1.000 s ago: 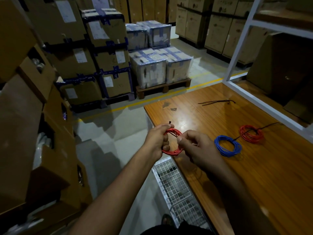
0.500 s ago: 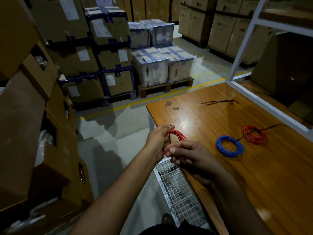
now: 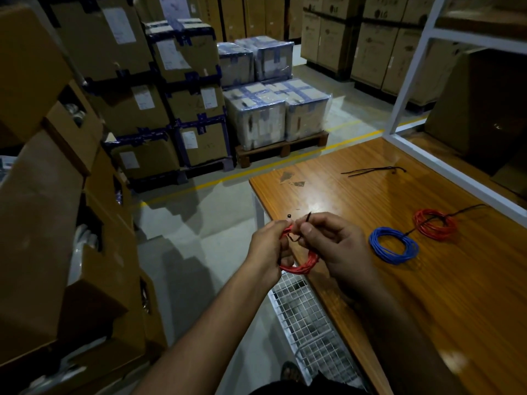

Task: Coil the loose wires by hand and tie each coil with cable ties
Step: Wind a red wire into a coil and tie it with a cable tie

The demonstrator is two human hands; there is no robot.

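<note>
A red wire coil (image 3: 302, 267) hangs between my hands over the near left corner of the wooden table (image 3: 399, 280). My left hand (image 3: 268, 246) grips the coil's upper left part. My right hand (image 3: 333, 246) pinches a thin black cable tie (image 3: 307, 218) that loops round the coil; the tie's head (image 3: 289, 216) sticks up above my left fingers. On the table to the right lie a blue coil (image 3: 394, 246) and another red coil (image 3: 435, 228), which has a black tie tail trailing away.
Spare black cable ties (image 3: 373, 170) lie at the table's far side. A white shelf frame (image 3: 445, 163) borders the table on the right. A white wire-mesh basket (image 3: 310, 317) sits below the table edge. Stacked cardboard boxes (image 3: 57, 195) crowd the left.
My right hand rose from below the coil to its top and now pinches the tie's tail. The coil hangs lower, and more of its loop shows.
</note>
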